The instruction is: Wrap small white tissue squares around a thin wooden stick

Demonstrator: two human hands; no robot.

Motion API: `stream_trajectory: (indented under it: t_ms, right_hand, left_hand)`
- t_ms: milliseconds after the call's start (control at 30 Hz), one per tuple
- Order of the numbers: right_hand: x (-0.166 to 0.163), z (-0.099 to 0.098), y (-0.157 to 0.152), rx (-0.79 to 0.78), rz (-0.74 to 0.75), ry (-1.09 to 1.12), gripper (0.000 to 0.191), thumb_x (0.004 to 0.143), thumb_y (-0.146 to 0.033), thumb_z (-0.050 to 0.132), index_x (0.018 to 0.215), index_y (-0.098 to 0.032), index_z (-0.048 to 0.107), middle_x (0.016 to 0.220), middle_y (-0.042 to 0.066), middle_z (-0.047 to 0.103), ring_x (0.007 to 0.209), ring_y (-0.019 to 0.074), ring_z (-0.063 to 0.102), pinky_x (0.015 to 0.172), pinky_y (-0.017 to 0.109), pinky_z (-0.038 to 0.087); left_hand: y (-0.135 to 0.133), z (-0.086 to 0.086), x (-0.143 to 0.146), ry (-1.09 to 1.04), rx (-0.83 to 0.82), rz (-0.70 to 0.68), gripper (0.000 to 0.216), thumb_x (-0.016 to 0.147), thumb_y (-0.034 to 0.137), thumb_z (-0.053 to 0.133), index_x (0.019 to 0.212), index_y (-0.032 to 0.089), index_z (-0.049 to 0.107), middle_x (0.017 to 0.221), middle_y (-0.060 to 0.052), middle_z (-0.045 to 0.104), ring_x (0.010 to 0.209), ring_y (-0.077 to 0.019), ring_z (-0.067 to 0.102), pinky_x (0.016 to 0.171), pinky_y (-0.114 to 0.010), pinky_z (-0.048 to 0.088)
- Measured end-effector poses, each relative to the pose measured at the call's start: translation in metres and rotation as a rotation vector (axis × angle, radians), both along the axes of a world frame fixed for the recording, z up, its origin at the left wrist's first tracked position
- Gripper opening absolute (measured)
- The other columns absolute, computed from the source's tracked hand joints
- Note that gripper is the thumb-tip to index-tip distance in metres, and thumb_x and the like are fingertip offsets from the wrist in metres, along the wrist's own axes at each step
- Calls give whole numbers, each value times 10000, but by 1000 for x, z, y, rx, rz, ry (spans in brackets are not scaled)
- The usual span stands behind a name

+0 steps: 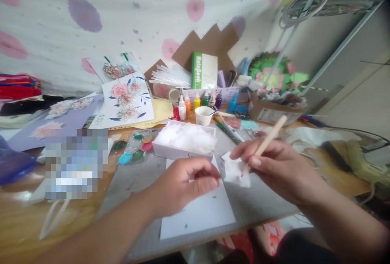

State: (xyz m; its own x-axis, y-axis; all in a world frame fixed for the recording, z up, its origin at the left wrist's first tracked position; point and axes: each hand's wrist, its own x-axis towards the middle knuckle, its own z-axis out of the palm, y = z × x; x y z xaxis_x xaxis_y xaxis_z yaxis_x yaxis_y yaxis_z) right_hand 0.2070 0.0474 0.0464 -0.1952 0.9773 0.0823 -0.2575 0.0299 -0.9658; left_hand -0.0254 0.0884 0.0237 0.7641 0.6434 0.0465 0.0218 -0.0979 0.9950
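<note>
My right hand (274, 166) grips a slim pale wooden stick (271, 134) between thumb and fingers. Its lower tip, which looks dark, meets a crumpled white tissue (233, 170) on the grey work board. Over a white sheet of paper (198, 219) hovers my left hand (189, 182), fingers curled with the thumb close to the fingertips. Whether anything is pinched there is hidden. Small green marks dot the sheet. Behind the left hand stands a white box (173, 150) filled with white fluffy cotton (185, 136).
Left of the box lie blobs of coloured paint (137, 155). Several paint bottles (196, 103) and a white paper cup (204, 115) stand at the back. Green pens (227, 130) lie beside the box. Flower artworks (128, 97) lean at the left; a cardboard box (274, 111) sits right.
</note>
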Motion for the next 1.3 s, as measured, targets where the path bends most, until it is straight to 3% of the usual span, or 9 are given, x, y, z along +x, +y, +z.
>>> stream_trajectory:
  t_ms: [67,167,333,667,867,1000,1100,1200,1300]
  right_hand:
    - [-1,-2,-1,6,33,-10,21,771,-250,798,791,-242,795,907,14,767,730,119,688,673,203,570]
    - [-3,-5,2,23,67,-51,14,789,-246,784,800,-242,791,919,19,763,804,142,695,728,226,566]
    - [-9,-9,9,31,80,-79,17,793,-231,777,804,-228,790,910,38,756,783,155,690,715,255,563]
    - [-12,-3,21,23,39,-67,54,756,-265,804,741,-217,783,855,43,758,722,134,657,634,216,531]
    - [0,-9,36,-12,-169,-163,190,659,-367,862,693,-200,778,807,63,756,647,167,668,576,273,557]
    - [-4,-21,55,31,-353,-183,199,696,-419,831,738,-233,772,801,29,751,674,150,671,624,275,570]
    - [-19,-24,66,68,-420,-254,243,702,-458,813,755,-226,765,850,48,763,763,187,693,684,319,584]
    - [-35,-19,73,104,-401,-379,299,684,-492,809,713,-198,765,892,89,774,840,254,707,755,406,582]
    - [-40,-15,77,148,-371,-500,269,671,-460,826,649,-201,759,1006,106,776,1034,332,677,957,524,492]
  left_hand:
    - [1,-3,1,-103,-141,102,277,894,429,635,1043,199,671,946,-35,679,877,-167,629,824,-312,476]
    - [-1,-6,2,-175,-244,77,284,881,411,660,1057,188,667,952,-31,666,881,-155,617,829,-302,460]
    - [-2,-5,3,-142,-221,80,215,863,364,678,836,153,651,744,3,618,735,-124,541,700,-260,391]
    - [5,-8,2,-267,-241,142,179,867,309,663,772,161,632,724,12,587,705,-124,536,703,-273,425]
    - [5,-3,1,-189,-208,176,133,831,244,615,728,161,605,671,15,562,663,-119,517,655,-254,408]
    - [0,1,2,17,-118,-129,121,747,231,666,671,164,600,679,6,575,646,-120,514,640,-250,419]
    - [-4,-6,3,21,11,-393,78,746,181,633,679,182,593,733,11,567,681,-124,534,670,-246,439]
    - [-5,-18,4,10,157,-571,150,729,108,575,653,209,493,686,38,475,619,-117,476,607,-241,398]
    - [-5,-26,5,23,208,-622,225,718,104,590,624,217,419,680,35,455,608,-133,465,589,-261,385]
